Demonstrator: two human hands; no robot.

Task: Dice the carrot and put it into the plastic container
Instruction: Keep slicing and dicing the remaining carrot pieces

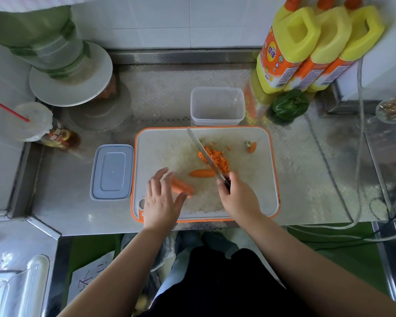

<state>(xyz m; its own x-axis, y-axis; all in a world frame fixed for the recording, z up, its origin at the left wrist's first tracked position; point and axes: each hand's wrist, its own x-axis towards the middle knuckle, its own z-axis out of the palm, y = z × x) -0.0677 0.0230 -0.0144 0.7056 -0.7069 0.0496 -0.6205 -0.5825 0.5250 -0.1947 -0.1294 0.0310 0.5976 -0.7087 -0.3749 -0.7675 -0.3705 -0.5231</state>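
The left hand (161,199) is nearest, its fingers spread open over a carrot chunk (181,187) on the cutting board (160,145). It looks blurry, so I cannot tell if it touches the chunk yet. It should curl its fingertips in and hold that chunk flat and steady. The right hand (237,197) is wrapped tight around the handle of the knife (206,156), with the blade pointing away. A second carrot piece (202,173) lies just by the blade. Past it sits the pile of diced carrot (217,159). Cut long strips first, then chop across for small, even bits. Farther back, just beyond the board, the plastic container (217,106) waits with no carrot in it.
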